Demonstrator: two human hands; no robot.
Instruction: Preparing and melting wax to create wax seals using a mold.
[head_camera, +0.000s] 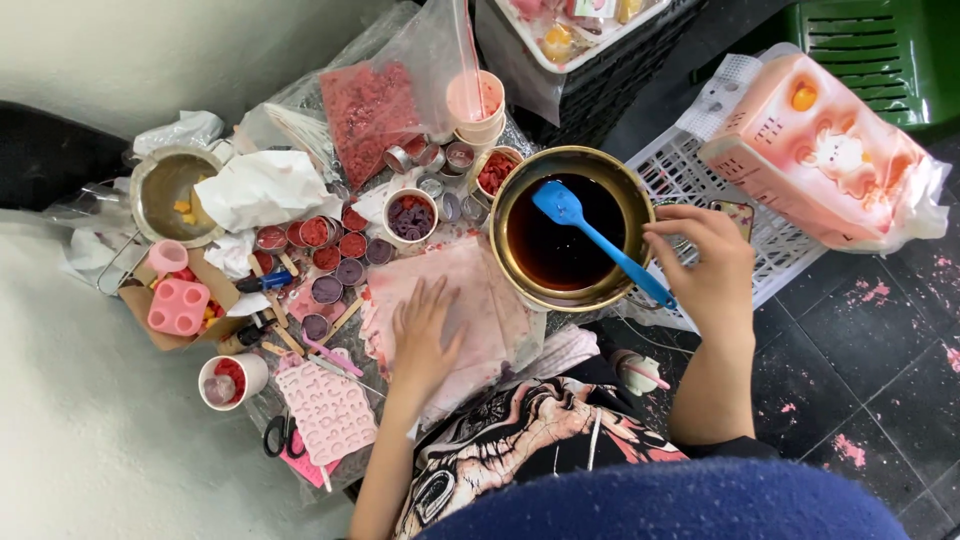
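Closest to me, my left hand (425, 335) lies flat, palm down, fingers together and stretched out, pressing on a pink stained cloth (480, 300) spread over the work surface. My right hand (705, 270) sits beside the metal pot (505, 255), fingers curled and clamped on the handle of a blue silicone spatula (600, 240); the spatula's blade rests in the dark red liquid (550, 250) that fills the pot. The pot touches the cloth's right edge.

Just left of my left forearm I see a pink letter mould (328, 410) lying flat, with black scissors (280, 435) at its lower left corner and a white cup (232, 378) holding red bits beside it. Further left, a pink block mould (178, 306) sits in a cardboard box.

Beyond the cloth, a cluster of small round tins (325, 250) holds red and purple fill, and a white cup of purple pieces (410, 216) stands among them. A crumpled white paper (262, 188) lies next to a second metal pot (170, 195).

Farthest off, a clear bag of red flakes (370, 110) leans beside stacked pink cups (478, 108). To the right, a pink wrapped package (820, 155) rests on a white plastic crate (680, 170).
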